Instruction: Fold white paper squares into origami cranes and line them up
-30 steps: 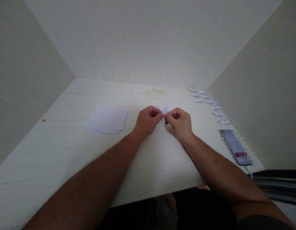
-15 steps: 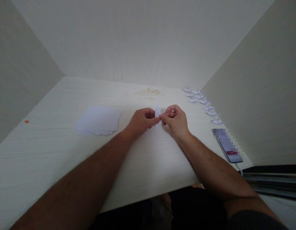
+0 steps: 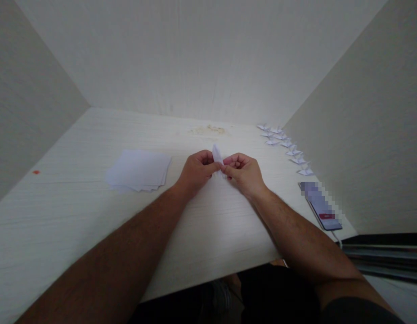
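A small folded white paper (image 3: 217, 155) stands up between my two hands, its narrow upper end leaning a little to the left. My left hand (image 3: 199, 171) pinches it from the left, thumb toward me. From the right, my right hand (image 3: 244, 173) pinches the same paper low down, its thumb close to the left thumb. The fingers cover the lower part of the paper, so its folds there are hidden. Left of my hands lies a stack of white paper sheets (image 3: 141, 168), slightly fanned at the near edge.
Several folded white paper cranes (image 3: 298, 160) line the table's right side by the wall. Nearer me lies a phone (image 3: 321, 207) with a cable. A small orange spot (image 3: 36, 172) is at the far left, and a brownish stain (image 3: 210, 130) marks the table (image 3: 208, 243) near the back.
The folded paper has tilted to the left and shifted slightly that way. My right fingers have moved in closer against it, while the left hand has barely moved.
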`<state>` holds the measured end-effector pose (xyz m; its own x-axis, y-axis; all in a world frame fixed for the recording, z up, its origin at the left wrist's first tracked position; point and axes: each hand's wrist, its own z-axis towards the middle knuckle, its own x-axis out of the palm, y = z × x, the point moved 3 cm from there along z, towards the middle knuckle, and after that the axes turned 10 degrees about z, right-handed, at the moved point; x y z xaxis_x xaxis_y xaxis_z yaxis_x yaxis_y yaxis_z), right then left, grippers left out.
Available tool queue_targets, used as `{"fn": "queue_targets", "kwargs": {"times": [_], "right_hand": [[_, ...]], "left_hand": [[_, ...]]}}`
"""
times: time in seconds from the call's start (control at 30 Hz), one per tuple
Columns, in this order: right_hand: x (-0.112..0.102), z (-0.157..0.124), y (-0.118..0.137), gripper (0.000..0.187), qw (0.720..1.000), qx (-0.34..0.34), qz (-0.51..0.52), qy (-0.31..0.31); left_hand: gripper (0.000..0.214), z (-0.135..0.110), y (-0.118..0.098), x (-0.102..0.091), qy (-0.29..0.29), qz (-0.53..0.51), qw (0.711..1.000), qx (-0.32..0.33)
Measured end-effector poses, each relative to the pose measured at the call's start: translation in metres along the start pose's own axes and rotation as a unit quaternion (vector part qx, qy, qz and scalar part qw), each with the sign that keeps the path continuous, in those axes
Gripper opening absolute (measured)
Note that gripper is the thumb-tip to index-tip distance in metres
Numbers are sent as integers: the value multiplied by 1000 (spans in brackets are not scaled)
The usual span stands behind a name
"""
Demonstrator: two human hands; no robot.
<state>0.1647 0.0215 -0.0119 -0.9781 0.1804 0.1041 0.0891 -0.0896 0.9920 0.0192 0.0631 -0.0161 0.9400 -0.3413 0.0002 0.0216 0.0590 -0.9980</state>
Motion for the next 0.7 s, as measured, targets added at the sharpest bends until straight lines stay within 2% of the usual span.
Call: {"fn": "queue_targets", "kwargs": {"times": [0.17,0.43,0.7], "right_hand": [[0,0,-3,35,1000,6,22,8],[3,-3,1,32,999,25,6,22],[2,-3,3,32,1000,10,5,4]], "left_hand": [[20,1,1,1,27,-18,999,-9],[27,2,0,-3,27,-133,990,-29],[32,0,0,-2,55,-128,990,-22]]}}
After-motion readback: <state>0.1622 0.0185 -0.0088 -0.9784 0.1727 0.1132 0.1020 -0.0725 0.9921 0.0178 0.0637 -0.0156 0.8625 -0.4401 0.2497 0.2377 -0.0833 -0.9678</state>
